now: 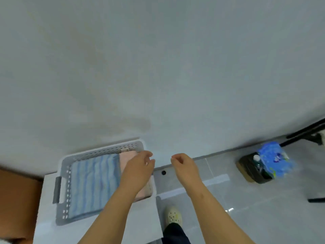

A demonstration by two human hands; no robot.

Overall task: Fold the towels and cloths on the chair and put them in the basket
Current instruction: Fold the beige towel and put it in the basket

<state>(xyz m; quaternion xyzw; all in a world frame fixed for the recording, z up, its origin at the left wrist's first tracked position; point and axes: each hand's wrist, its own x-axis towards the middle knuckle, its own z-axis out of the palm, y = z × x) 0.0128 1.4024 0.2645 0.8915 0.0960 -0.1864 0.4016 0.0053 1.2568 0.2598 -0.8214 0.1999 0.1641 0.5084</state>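
Note:
A grey perforated basket [98, 153] stands on a white surface at the lower left. Inside it lie a folded blue striped towel [91, 184] and, to its right, a folded pink cloth [127, 156]. My left hand [140, 166] hovers over the basket's right side, above the pink cloth, fingers loosely curled and holding nothing. My right hand [182, 164] hangs in the air to the right of the basket, over the floor, fingers loosely curled and empty. The chair is out of view.
The white surface [47, 208] ends just right of the basket. A brown area [17, 194] lies at the far left. On the tiled floor at right stand a dark box with a blue packet [270, 159] and black metal legs [307, 134]. My shoe [173, 215] is below.

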